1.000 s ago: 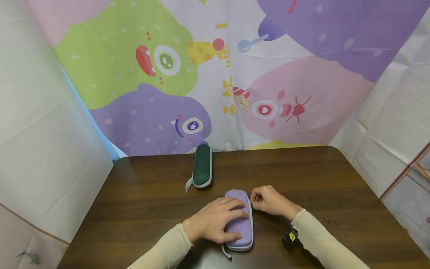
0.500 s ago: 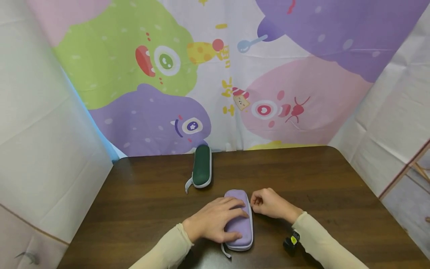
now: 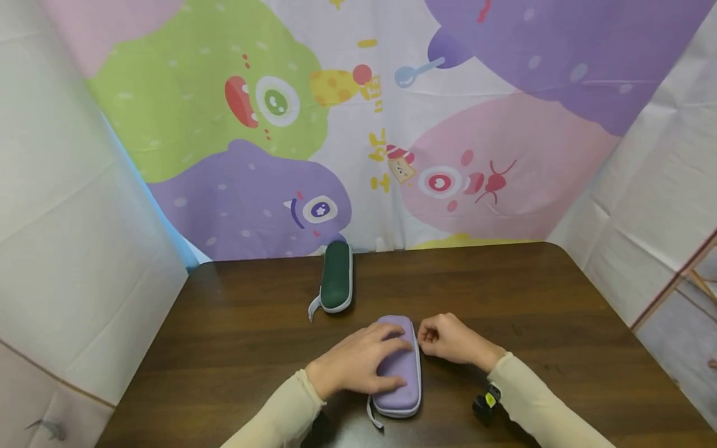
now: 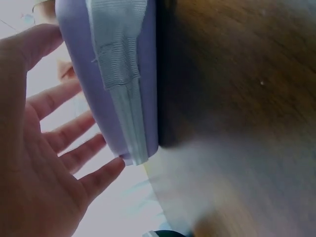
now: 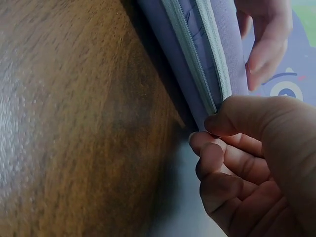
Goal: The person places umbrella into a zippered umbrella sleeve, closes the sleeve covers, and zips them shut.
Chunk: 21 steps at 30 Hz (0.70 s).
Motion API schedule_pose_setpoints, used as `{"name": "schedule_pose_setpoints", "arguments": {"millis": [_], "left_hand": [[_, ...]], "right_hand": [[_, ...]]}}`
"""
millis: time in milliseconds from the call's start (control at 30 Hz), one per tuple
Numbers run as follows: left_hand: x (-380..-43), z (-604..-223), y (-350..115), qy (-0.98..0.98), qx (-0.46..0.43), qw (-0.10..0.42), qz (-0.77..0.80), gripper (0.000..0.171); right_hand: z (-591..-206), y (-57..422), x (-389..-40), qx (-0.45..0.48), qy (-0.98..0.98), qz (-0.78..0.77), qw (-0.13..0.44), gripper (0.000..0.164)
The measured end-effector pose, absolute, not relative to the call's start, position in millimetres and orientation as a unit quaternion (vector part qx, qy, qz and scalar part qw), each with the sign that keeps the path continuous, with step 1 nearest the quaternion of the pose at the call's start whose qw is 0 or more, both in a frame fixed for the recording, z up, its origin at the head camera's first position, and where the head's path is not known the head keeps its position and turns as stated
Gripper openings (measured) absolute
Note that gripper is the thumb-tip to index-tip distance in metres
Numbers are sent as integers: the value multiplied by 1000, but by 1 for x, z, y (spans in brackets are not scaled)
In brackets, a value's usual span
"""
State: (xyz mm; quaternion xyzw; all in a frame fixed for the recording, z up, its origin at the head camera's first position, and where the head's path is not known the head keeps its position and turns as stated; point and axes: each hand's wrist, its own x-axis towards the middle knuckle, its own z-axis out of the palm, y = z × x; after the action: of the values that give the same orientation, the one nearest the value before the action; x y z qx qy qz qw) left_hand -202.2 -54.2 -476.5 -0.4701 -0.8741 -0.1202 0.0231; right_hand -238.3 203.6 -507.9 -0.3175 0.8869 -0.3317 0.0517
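A purple zippered case with a pale zipper lies lengthwise near the front of the table. My left hand spreads over its top, fingers bent loosely. In the left wrist view, the thumb and little fingertip are at the side bearing a pale fabric strap. At the far right side, my right hand has its thumb and forefinger pinched together on the zipper. The right wrist view shows the zipper parted up to those fingertips, which hide the zipper pull. Inside the case is out of sight.
A dark green zippered case with a pale strap lies at the back of the brown wooden table. Behind stands a cartoon-printed cloth backdrop. White cloth panels flank both sides. A small black device is on the right wrist.
My left hand has shifted slightly, its fingers now lifted and more bent over the purple case. The case has tilted a little to the left. The right hand has dropped slightly, keeping its pinch.
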Motion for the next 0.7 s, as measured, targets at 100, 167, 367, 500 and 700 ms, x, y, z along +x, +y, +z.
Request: {"name": "schedule_pose_setpoints", "arguments": {"millis": [100, 167, 367, 500, 700], "left_hand": [[-206, -477, -54, -879, -456, 16, -140, 60], [-209, -478, -53, -883, -445, 8, -151, 63], [-217, -475, -50, -900, -404, 0, -164, 75], [-222, -474, -48, -906, -384, -12, -178, 80], [-231, -478, -45, -909, -353, -49, -215, 89]], "right_hand": [[-506, 204, -237, -317, 886, -334, 57, 17], [-506, 204, -238, -317, 885, -334, 61, 17], [-506, 202, -241, -333, 882, -330, 53, 17], [-507, 200, -245, -343, 881, -322, 42, 17], [-508, 197, -249, -336, 885, -317, 51, 18]]}}
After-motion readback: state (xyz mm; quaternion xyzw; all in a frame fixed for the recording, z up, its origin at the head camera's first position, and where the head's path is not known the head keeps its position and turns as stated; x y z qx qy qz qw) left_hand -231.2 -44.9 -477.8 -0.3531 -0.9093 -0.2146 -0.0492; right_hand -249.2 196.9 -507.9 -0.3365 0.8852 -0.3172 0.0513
